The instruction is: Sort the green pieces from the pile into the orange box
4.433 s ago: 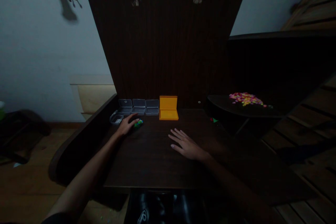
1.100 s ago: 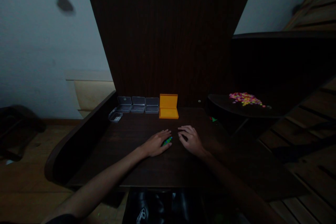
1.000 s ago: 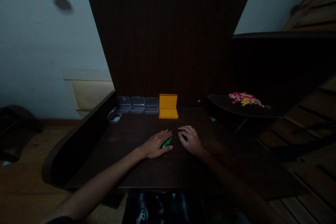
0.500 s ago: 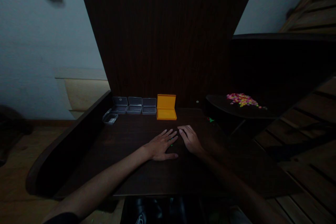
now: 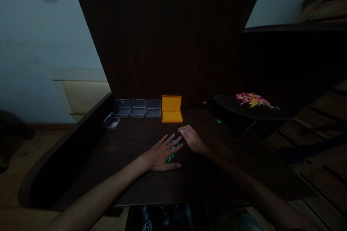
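press the splayed, ungripping left hand [image 5: 160, 154] lightly so the green and blue pieces [image 5: 171, 158] beneath it on the desk [image 5: 143, 189] do not scatter; the grip of the right hand [image 5: 192, 140] i cannot tell.

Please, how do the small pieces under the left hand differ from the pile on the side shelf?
The pieces under the left hand look green and blue; the pile is mostly pink, red and yellow. The hand partly covers the pieces, while nothing covers the pile. The pieces lie on the desk; the pile is on the side shelf. Both are small, bright bits.
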